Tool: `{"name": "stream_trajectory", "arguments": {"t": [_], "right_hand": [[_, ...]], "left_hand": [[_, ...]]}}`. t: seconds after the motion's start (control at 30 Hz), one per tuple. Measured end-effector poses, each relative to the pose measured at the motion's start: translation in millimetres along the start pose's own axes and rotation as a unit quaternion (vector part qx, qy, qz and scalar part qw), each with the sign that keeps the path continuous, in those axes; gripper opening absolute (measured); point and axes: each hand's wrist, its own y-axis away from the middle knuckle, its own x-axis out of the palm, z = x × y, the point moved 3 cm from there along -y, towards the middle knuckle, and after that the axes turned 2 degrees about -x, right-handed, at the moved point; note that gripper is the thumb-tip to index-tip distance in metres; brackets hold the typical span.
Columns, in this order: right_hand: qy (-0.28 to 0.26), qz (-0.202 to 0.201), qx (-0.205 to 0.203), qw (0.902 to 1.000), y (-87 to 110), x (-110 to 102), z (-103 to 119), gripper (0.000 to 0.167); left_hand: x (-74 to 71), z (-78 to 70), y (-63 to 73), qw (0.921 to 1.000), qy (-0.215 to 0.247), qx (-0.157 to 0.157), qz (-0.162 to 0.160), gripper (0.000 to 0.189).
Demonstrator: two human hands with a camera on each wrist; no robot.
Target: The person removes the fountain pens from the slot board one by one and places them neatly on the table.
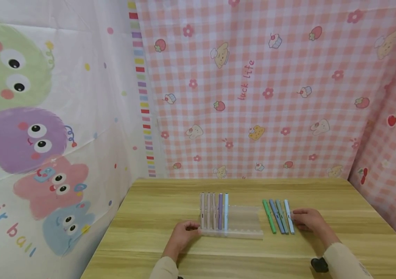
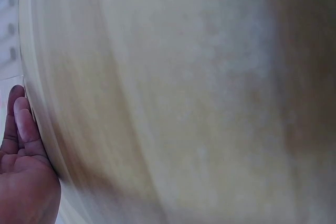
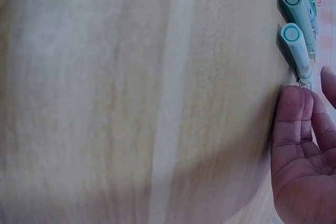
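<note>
A clear plastic pen stand sits on the table, holding several pens side by side: greyish ones on the left, then a purple pen and a light blue pen. At its left front corner my left hand touches the edge with its fingers; the thumb is hidden in the left wrist view. To the stand's right lie a green pen, a blue pen, a grey-green pen and a pale blue pen. My right hand is at the pale blue pen, fingertips against its right side, thumb apart.
The wood-grain table carries everything. A pink checked cloth hangs behind it. On the left hangs a white cloth with cartoon figures, and another pink cloth on the right.
</note>
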Motion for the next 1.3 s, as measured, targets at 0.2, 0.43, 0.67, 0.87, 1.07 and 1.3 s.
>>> {"name": "stream_trajectory", "arguments": {"t": [0.2, 0.43, 0.67, 0.87, 1.07, 1.3], "right_hand": [[-0.003, 0.003, 0.001, 1.0000, 0.9, 0, 2, 0.054], [-0.007, 0.013, -0.008, 0.9999, -0.2, 5, 17, 0.055], [-0.048, 0.025, -0.077, 0.9955, 10.0, 27, 54, 0.061], [-0.101, 0.022, -0.096, 0.9899, 14.0, 53, 78, 0.061], [-0.135, 0.031, -0.100, 0.9853, 21.2, 84, 91, 0.049], [-0.137, 0.037, -0.106, 0.9842, 26.9, 124, 88, 0.039]], "left_hand": [[-0.8, -0.1, 0.1, 1.0000, 0.000, 0.004, -0.001, 0.020], [-1.4, -3.1, 0.8, 1.0000, 0.002, 0.005, -0.003, 0.020], [-0.3, -3.5, 0.9, 0.9999, 0.009, 0.012, -0.003, 0.019], [0.0, -3.9, 1.3, 0.9997, 0.008, 0.022, -0.002, 0.019], [-0.6, -1.9, -0.7, 0.9998, 0.003, 0.019, 0.000, 0.019], [0.1, -0.8, -0.2, 0.9998, 0.008, 0.017, -0.004, 0.019]]}}
